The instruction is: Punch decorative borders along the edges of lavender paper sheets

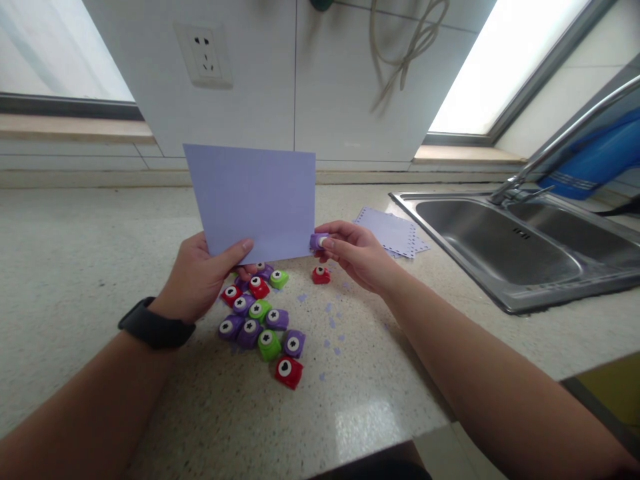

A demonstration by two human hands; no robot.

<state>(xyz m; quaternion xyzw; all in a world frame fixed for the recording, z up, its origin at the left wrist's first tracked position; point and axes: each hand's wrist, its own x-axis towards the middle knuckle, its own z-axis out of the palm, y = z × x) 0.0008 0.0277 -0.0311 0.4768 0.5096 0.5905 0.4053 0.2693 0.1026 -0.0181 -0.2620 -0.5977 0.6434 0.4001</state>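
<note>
My left hand (207, 270) pinches a sheet of lilac paper (255, 200) by its lower edge, thumb on the front, and holds it tilted up above the counter. At the sheet's lower right edge, my right hand (353, 253) grips a small purple craft punch (319, 241) between thumb and fingers. The punch meets the paper's edge; whether its slot is around the paper is too small to tell. Below it a red craft punch (321, 275) stands alone. Several purple, green and red punches (260, 310) with white buttons cluster under my left hand.
Lilac sheets with punched edges (387, 230) lie stacked beside the steel sink (495, 233) on the right. Tiny paper cutouts (330, 323) are scattered over the speckled counter (75, 267). A faucet (550, 147) arches over the sink. The wall has a socket (204, 55) and a hanging cable (407, 57).
</note>
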